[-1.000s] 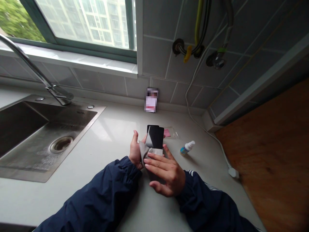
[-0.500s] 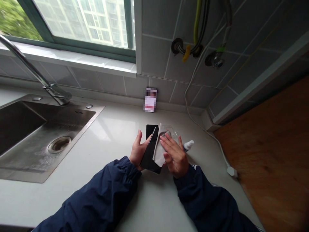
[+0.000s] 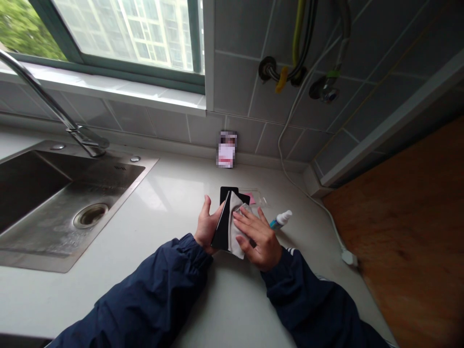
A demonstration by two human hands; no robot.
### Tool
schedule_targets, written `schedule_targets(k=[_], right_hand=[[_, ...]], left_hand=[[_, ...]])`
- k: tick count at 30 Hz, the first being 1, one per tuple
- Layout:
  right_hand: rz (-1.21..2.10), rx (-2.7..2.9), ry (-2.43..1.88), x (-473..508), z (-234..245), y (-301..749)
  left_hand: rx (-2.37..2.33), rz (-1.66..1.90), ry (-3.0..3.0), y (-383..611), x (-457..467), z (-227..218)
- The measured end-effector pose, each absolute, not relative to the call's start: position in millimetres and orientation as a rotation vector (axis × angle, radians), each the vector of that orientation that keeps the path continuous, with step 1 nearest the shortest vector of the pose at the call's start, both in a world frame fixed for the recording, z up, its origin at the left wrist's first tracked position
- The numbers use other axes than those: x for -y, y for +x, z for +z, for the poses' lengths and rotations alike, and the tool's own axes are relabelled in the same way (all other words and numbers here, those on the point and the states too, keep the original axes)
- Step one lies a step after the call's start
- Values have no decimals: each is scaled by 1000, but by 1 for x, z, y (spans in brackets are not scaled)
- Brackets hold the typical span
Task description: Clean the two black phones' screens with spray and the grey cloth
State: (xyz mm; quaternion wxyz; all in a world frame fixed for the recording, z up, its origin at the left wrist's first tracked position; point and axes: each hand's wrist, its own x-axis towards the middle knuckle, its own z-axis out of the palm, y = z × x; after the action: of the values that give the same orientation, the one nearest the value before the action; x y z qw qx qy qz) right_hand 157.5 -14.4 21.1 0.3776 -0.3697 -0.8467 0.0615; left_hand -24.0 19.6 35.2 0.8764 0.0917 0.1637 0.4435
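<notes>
My left hand (image 3: 206, 227) supports a black phone (image 3: 222, 226) from its left side and below, with the thumb sticking up free and the other fingers mostly hidden. The phone is tilted, its glossy face up. Across that face lies a light grey cleaning cloth (image 3: 235, 237) with a zigzag edge. My right hand (image 3: 259, 237) presses the cloth against the phone with its fingers. Just beyond, a black flat object (image 3: 228, 192) and a clear case (image 3: 259, 195) with a pink patch lie on the counter. Right of my right hand is a small spray bottle (image 3: 282, 220) with a white top.
A steel sink (image 3: 108, 179) with a tall faucet (image 3: 47, 99) occupies the left of the white counter (image 3: 152, 212). A blurred upright card-like object (image 3: 226, 151) leans at the tiled wall. A white cable (image 3: 308, 195) with a plug runs down the right, beside a wooden panel (image 3: 402, 241).
My right hand and the cloth have slid slightly left and toward me over the phone. More of the clear case and spray bottle shows now.
</notes>
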Motion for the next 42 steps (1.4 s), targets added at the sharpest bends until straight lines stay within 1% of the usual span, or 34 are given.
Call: schedule_targets(k=[8,14,16,22,28,34,42], right_hand=[[278,2316,-679,30,28,147],[260,2360,-584,38,29,140],[240,2339,-626,37,29,140],[144,2189,-1062,22,21,151],[128,2085,-1182,13,12,158],[146,2085,-1171,16,16,156],[192,2377,-897,40,23,140]], left_hand=[[-406,932,193,-30,-22,31],[-438,922,262,-33,-24,31],[-430,933,257,-32,-23,33],[-388,951,173,-26,-18,40],[-330,915,164,-24,-16,45],[-302,909,182,-24,-16,44],[-382,881,178,-29,-20,39]])
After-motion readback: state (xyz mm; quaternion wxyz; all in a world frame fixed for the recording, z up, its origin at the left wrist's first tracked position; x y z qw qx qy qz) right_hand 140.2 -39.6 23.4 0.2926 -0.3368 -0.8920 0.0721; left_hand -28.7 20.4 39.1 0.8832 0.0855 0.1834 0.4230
